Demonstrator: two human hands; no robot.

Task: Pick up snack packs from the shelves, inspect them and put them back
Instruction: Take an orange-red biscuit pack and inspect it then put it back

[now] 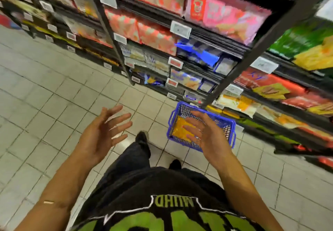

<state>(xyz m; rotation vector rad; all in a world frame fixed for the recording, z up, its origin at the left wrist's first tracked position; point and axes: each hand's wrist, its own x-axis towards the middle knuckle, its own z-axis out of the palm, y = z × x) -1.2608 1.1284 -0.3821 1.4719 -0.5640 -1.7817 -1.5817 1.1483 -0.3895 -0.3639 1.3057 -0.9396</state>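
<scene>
Both hands up in front of the chest, holding nothing. Left hand (103, 129) spread wide, fingers straight, over the tiled floor (45, 95). Right hand (203, 131) also loose and flat, hovering above a blue basket (228, 122) down on the floor beside the shelves (207, 38). Yellow snack pack (180, 128) lying inside that basket. More snack packs (158, 36) lined up on the racks, pretty blurry though.
</scene>
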